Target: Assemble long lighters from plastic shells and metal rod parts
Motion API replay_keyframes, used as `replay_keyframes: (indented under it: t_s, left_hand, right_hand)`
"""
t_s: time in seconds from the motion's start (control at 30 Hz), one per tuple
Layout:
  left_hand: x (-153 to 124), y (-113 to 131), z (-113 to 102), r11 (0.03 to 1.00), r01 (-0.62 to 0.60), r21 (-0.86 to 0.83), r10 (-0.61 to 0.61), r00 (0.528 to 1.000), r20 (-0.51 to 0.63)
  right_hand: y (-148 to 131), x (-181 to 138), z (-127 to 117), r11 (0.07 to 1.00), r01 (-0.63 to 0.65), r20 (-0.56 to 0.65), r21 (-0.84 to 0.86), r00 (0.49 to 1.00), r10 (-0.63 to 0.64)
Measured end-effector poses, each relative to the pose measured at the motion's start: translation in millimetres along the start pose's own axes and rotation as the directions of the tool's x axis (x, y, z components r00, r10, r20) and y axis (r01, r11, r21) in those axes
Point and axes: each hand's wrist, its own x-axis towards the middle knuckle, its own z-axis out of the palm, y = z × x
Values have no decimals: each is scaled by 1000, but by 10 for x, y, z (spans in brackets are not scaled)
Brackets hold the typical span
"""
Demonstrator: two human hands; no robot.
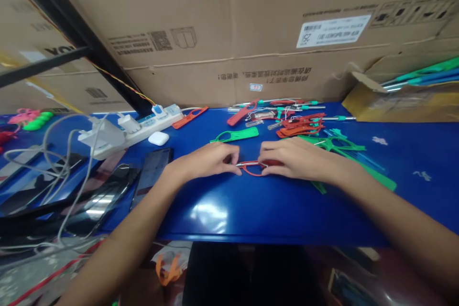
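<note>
Over the front half of the blue table, a red flat plastic piece with an oval loop [253, 172] spans the gap between my two hands. A thin silver metal rod [248, 164] lies along it. My left hand [218, 158] pinches the left end of the rod between thumb and fingers. At the other end, my right hand [283, 157] is closed around the red piece, and its fingers hide most of that part. Just beyond my hands is a green flat piece with a similar loop [238, 134]. More green pieces [339, 145] lie beside my right forearm.
A pile of red pieces and rods [301, 124] lies at the back, before a large cardboard box [229, 48]. An open carton [369, 100] holds green and blue rods at right. A power strip [143, 126], white earbud case [158, 138], phone [152, 172] and cables are at left.
</note>
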Motion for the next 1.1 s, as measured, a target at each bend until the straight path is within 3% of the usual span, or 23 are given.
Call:
replay_keyframes:
  t_s: [0.17, 0.33, 0.57, 0.83, 1.1]
  left_hand:
    - [-63, -29, 87, 990, -102, 100, 118, 978, -173]
    - [-61, 0, 85, 971, -132, 201, 171, 967, -188]
    - [-17, -33, 131, 983, -144, 111, 168, 952, -256]
    - [40, -93, 209, 983, -134, 129, 169, 935, -313]
    - [110, -137, 235, 985, -173, 5, 162, 911, -379]
  right_hand:
    - [57, -2, 46, 999, -33, -13, 29, 999, 34]
    - [73, 23, 78, 997, -48, -39, 67, 998, 51]
    - [110, 32, 103, 989, -52, -52, 141, 997, 60]
    - [150, 55, 95, 976, -45, -47, 212, 997, 56]
    - [143, 71, 86, 977, -43, -61, 207, 997, 56]
